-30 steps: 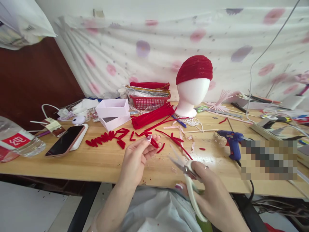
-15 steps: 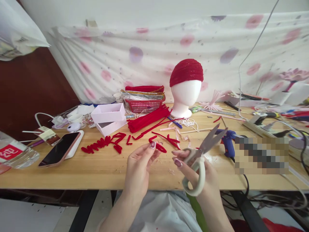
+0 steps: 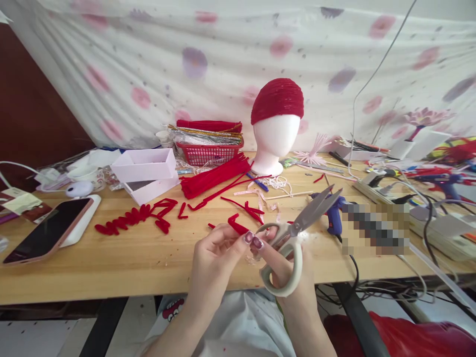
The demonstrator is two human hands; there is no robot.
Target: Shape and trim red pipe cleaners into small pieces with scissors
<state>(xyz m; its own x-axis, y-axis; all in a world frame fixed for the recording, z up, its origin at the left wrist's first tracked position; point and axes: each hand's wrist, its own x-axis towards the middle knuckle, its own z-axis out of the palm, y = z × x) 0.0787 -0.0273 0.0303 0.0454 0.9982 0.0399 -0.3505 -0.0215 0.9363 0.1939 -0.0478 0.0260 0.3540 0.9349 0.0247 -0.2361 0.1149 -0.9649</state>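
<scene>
Between the fingertips of my left hand [image 3: 219,260] is a bent red pipe cleaner [image 3: 237,225], its folded end poking up past the fingers. My right hand [image 3: 288,267] holds white-handled scissors [image 3: 293,263], the blades slightly parted and pointing up and right. Its thumb and finger meet my left fingertips at the pipe cleaner's lower end, which they hide. Left of my hands lie a row of red looped pieces [image 3: 130,218] and a few bent bits. A bundle of red pipe cleaners [image 3: 213,176] rests behind, with loose strands [image 3: 247,208] nearer.
A white foam head [image 3: 277,139] wrapped in red stands at the back, beside a red basket [image 3: 210,152]. White boxes [image 3: 145,166] and a phone [image 3: 48,228] lie left. On the right are a blue glue gun [image 3: 334,218], a power strip [image 3: 390,198] and cables.
My right hand, scissors still in it, has come left to meet my left hand. The red pipe cleaner has tilted with its bent end up. The camera view has shifted.
</scene>
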